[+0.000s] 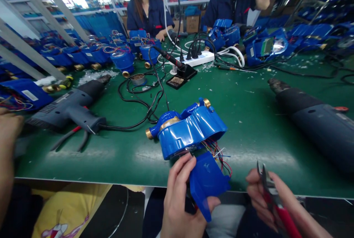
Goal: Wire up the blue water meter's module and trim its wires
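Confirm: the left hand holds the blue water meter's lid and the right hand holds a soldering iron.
Wrong: the right hand holds red-handled side cutters, not a soldering iron, as the head view shows. The left hand holds the blue water meter's lid.

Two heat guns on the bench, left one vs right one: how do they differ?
The left heat gun shows its pistol grip; the right heat gun runs off the frame edge with no grip visible. The left one's nozzle points up and to the right, the right one's up and to the left. Red-handled pliers and a black cord lie by the left one; neither shows by the right one. Both are dark grey and lie on the green bench mat.
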A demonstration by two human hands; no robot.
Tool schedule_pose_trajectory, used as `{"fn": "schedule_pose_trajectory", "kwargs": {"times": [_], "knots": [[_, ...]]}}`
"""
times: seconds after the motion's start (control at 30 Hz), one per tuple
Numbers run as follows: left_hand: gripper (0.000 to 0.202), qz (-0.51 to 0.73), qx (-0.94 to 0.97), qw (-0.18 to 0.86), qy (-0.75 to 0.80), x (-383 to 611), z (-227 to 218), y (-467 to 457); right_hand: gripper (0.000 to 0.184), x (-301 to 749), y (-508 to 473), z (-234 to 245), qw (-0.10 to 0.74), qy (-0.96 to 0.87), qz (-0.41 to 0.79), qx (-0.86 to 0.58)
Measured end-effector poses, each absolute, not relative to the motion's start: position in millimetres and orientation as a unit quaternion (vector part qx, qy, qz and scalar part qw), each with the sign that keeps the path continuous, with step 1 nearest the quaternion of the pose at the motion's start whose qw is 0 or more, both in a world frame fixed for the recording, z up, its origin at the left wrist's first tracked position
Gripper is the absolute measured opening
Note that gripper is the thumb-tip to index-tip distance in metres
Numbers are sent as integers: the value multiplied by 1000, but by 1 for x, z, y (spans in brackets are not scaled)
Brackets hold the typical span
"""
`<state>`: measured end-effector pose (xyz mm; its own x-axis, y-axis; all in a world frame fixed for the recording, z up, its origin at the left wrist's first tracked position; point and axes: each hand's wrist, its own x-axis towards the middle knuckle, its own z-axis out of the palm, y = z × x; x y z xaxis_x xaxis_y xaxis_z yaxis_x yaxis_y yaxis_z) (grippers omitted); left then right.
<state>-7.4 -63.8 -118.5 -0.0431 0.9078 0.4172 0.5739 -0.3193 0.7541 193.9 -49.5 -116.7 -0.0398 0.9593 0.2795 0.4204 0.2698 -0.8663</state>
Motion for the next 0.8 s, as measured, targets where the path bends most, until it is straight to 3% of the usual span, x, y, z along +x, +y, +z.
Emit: {"fn": "schedule_pose_trajectory", "kwargs": {"times": [0.13,0.23,0.3,0.5,0.8], "knots": [[68,467,653,201,562,-3,-118,-67,12,195,-58,-109,402,-728,218,-510],[63,467,648,196,569,0,-120,-68,35,200,-68,-101,348,-796,110,-483],[64,463,650,188,572,1,-121,-68,40,202,-68,-96,296,-835,30,-463],[65,455,658,176,574,3,-118,-67,34,202,-59,-88,228,-866,-104,-433],[64,465,652,162,577,6,-120,-65,36,196,-57,-81,178,-871,-155,-431]]}}
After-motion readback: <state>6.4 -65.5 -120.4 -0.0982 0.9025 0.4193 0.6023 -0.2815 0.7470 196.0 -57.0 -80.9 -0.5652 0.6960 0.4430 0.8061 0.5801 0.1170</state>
